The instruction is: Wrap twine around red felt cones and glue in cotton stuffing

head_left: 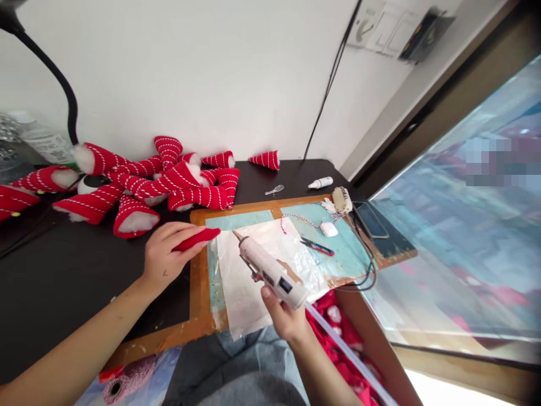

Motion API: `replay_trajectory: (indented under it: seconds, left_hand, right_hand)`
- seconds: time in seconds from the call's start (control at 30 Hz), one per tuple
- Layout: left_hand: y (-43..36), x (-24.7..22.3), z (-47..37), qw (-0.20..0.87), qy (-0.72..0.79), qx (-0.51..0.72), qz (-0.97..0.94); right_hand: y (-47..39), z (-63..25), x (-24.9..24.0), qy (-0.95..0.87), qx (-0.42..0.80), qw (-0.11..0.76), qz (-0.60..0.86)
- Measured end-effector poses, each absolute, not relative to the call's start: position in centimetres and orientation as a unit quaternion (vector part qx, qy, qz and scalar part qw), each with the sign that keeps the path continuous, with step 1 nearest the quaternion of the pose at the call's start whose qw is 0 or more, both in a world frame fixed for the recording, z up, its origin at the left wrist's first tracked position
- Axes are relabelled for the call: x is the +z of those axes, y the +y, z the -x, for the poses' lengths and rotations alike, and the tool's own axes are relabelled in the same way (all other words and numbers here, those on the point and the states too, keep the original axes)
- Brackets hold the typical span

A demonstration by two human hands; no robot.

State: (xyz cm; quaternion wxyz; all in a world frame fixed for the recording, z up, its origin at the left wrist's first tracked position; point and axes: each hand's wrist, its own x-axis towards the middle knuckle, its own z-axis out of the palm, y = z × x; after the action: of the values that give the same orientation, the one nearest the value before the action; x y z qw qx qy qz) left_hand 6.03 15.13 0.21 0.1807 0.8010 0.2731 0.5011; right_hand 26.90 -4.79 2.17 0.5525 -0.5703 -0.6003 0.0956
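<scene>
My left hand (167, 254) is closed around a red fabric piece (196, 239), whose narrow end points right. In my right hand (283, 310) is a white hot glue gun (268, 265) with a small dark display; a long clear glue stick (346, 349) trails from its rear. The gun's metal nozzle is near the tip of the red fabric, with a small gap between them. Both hands are above a crumpled white sheet (247, 282) on a blue, brown-taped work mat (203, 282).
Stuffed red cones with white stitching (169, 180) pile up at the back left. On the mat are thread snips (316, 246) and a red-and-white cord (302, 218). A phone (372, 220), a small white bottle (320, 182) and a clear spoon (274, 190) are also on the table.
</scene>
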Motion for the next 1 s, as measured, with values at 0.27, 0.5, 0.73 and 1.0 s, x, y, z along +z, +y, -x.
replay_trajectory:
  seconds: [0.27, 0.5, 0.73, 1.0]
  left_hand:
    - [14.5, 0.9, -5.4, -0.128, 0.160, 0.513, -0.833]
    - [14.4, 0.7, -5.2, -0.115, 0.179, 0.505, -0.836]
    - [14.5, 0.2, -5.4, -0.109, 0.191, 0.507, -0.833]
    - [14.6, -0.8, -5.4, -0.040, 0.238, 0.506, -0.828]
  right_hand:
    - [-4.6, -26.3, 2.8, -0.652, 0.063, 0.515, 0.553]
    - [-4.5, -26.2, 2.4, -0.643, 0.076, 0.496, 0.578]
    - [-4.4, -26.4, 2.3, -0.644, 0.069, 0.476, 0.595]
    - [-4.4, -26.2, 2.3, -0.637, 0.041, 0.475, 0.606]
